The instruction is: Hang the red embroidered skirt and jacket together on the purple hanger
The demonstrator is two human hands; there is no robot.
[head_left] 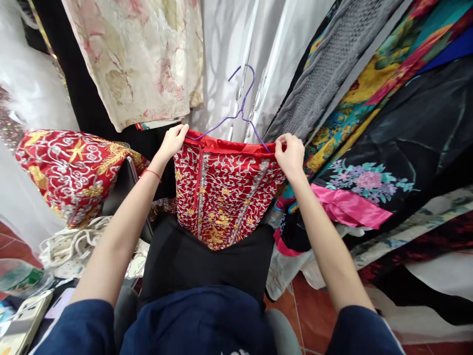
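Observation:
A red garment with silver and gold embroidery hangs stretched between my two hands, its lower part reaching my black-clad lap. At the top left corner of its waistband, my left hand pinches the cloth. My right hand is closed on the opposite corner, thumb and forefinger curled together. A purple wire hanger stands with its hook up, and its two arms reach down to the waistband near each hand. Whether my fingers also grip the hanger's ends, I cannot tell.
Another red embroidered piece drapes over a chair at left. Floral cream cloth hangs ahead. On the right hang a grey knit and black floral clothing. A power strip lies at lower left, beside a clear plastic container.

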